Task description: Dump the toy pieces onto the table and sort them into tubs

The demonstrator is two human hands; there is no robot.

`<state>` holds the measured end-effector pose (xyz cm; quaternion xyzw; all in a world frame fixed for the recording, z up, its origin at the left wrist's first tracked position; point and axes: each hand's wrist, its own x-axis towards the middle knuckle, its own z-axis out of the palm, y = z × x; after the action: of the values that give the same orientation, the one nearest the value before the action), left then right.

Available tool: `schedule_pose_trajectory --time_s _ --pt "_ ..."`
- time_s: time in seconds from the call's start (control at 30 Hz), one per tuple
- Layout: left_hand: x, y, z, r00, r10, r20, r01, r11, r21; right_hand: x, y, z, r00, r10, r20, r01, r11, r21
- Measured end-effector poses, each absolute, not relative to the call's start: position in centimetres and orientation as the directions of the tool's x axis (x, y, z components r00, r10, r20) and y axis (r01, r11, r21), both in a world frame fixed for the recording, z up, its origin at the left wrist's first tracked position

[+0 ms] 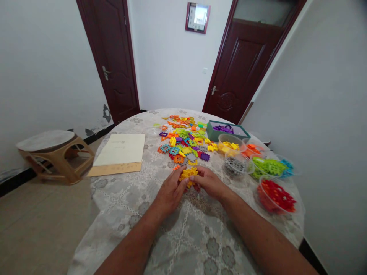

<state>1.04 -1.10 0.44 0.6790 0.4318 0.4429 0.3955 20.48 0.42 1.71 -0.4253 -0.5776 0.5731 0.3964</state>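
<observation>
One yellow notched piece (189,173), front and centre over the near part of the patterned tablecloth (183,240), and it's firmly pinched from both sides! Left hand (169,193) clamped on its left, right hand (212,183) on its right, thumbs against it. Just beyond, a colourful heap of pieces (186,150) sprawls away. Over to the right, clear tubs hold yellow, orange, grey, green, blue and red pieces, near a green box (212,134) with purple ones inside. Out left, pale paper (123,147) lies flat; past the table edge, a stool (47,139).
</observation>
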Motion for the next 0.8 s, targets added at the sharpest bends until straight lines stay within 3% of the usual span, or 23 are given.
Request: schedule_pose_trajectory --time_s 0.17,0.27,0.33,0.4,0.47,0.57,0.8 --pt "0.7 -1.1 1.3 0.147 0.973 0.176 0.184 -0.202 0.962 23.6 1.6 6.3 -0.109 0.991 0.073 0.278 0.101 -0.955" --pt "0.4 -0.8 1.7 0.040 0.970 0.238 0.251 -0.240 0.938 27.2 4.2 9.1 0.018 0.984 0.175 0.546 0.137 -0.827" --pt "0.3 -0.7 1.9 -0.003 0.951 0.309 0.333 -0.291 0.897 30.0 6.8 10.4 0.116 0.960 0.256 0.698 0.105 -0.708" --pt "0.1 -0.6 1.9 -0.008 0.930 0.368 0.408 -0.333 0.850 32.8 9.5 11.2 0.284 0.917 0.281 0.781 -0.051 -0.622" --pt "-0.1 -0.5 1.7 0.008 0.917 0.399 0.453 -0.359 0.816 35.0 11.8 11.3 0.415 0.869 0.268 0.775 -0.183 -0.605" --pt "-0.4 -0.2 1.4 0.025 0.912 0.410 0.487 -0.369 0.791 37.3 13.8 10.8 0.502 0.835 0.226 0.717 -0.255 -0.649" --pt "-1.2 0.5 1.0 0.063 0.899 0.434 0.552 -0.394 0.735 38.9 13.6 9.1 0.595 0.778 0.200 0.534 -0.197 -0.822"
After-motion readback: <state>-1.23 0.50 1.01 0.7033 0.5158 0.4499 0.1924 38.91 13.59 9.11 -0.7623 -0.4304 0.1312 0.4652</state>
